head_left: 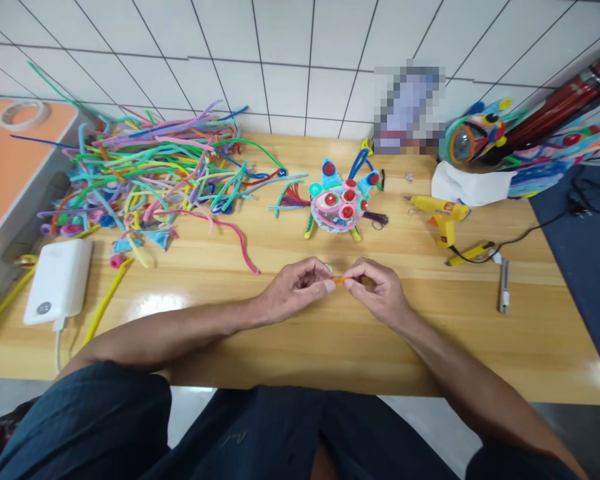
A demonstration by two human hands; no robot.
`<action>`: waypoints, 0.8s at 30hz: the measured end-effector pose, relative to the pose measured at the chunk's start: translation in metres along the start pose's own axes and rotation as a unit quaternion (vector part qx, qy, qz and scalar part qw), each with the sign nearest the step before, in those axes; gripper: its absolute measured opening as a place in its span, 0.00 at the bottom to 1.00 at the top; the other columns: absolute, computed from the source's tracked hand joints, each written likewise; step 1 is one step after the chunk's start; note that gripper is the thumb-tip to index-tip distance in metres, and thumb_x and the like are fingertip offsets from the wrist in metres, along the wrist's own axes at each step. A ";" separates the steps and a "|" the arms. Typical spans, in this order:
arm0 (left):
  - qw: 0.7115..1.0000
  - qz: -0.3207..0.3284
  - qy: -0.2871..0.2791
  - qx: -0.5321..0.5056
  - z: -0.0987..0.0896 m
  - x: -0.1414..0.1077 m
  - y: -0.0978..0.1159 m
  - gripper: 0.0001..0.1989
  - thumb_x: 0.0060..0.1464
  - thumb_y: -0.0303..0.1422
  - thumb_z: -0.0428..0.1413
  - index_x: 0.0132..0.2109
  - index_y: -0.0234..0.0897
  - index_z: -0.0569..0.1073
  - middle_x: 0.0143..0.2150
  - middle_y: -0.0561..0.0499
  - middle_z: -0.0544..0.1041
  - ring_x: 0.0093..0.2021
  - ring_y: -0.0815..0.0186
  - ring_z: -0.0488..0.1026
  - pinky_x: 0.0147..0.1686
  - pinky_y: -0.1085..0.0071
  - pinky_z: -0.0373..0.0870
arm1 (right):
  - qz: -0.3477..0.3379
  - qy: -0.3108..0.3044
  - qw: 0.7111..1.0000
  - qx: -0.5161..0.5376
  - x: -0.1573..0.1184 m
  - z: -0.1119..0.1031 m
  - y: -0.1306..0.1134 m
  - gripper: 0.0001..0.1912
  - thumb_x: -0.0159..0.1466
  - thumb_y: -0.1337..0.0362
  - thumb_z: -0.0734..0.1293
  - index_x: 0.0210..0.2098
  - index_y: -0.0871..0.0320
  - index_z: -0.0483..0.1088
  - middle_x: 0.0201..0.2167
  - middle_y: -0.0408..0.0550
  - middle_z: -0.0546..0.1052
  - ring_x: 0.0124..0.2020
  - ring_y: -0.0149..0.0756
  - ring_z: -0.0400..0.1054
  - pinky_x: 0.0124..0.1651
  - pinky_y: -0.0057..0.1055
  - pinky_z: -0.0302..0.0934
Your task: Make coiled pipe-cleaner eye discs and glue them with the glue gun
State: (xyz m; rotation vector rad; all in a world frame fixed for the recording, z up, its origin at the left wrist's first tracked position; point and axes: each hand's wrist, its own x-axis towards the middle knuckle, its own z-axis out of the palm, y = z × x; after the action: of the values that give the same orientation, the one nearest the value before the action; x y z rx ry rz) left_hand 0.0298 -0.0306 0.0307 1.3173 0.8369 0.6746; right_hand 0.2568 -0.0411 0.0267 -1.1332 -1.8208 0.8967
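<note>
Between my two hands, over the front middle of the wooden table, is a short orange piece [340, 281]. My left hand [303, 288] pinches its left end between thumb and fingers, where a bit of green also shows. The right end is pinched by my right hand [379, 288]. Just beyond the hands stands a colourful pipe-cleaner figure [339, 203] with red round buttons, blue horns and yellow-tipped legs. Neither hand touches it.
A heap of pipe cleaners [155, 167] covers the back left, with a white power bank [60, 280] nearer me. At right lie a yellow glue gun [443, 215], a yellow cutter [471, 254], a grey cutter [503, 287] and a red flask [555, 100].
</note>
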 end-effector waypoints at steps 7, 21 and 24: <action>0.989 0.038 -0.006 0.144 0.000 0.006 0.000 0.09 0.60 0.36 0.57 0.37 0.35 0.74 0.24 0.59 0.64 0.24 0.73 0.56 0.27 0.75 0.55 | -0.095 0.020 0.991 -0.087 0.000 0.004 0.002 0.06 0.67 0.68 0.69 0.38 0.52 0.78 0.31 0.45 0.78 0.32 0.35 0.72 0.35 0.33 0.67; 0.971 0.104 0.017 0.215 0.001 0.007 0.006 0.06 0.59 0.33 0.55 0.35 0.36 0.71 0.26 0.58 0.66 0.27 0.72 0.61 0.29 0.75 0.59 | 0.003 0.077 0.996 -0.038 0.011 -0.001 -0.003 0.08 0.66 0.61 0.68 0.30 0.55 0.72 0.27 0.42 0.76 0.30 0.33 0.69 0.36 0.32 0.64; 0.977 0.096 0.022 0.188 -0.002 0.005 0.013 0.09 0.61 0.36 0.56 0.35 0.35 0.70 0.26 0.58 0.66 0.26 0.72 0.60 0.28 0.75 0.59 | 0.057 0.145 0.988 -0.016 0.016 -0.018 -0.007 0.11 0.66 0.57 0.67 0.30 0.55 0.71 0.25 0.40 0.73 0.29 0.32 0.66 0.36 0.31 0.61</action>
State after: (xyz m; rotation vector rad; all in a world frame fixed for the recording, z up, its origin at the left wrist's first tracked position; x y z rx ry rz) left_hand 0.0317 -0.0239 0.0425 1.7476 0.9100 0.7219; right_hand 0.2655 -0.0257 0.0446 -1.3247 -1.5515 0.7241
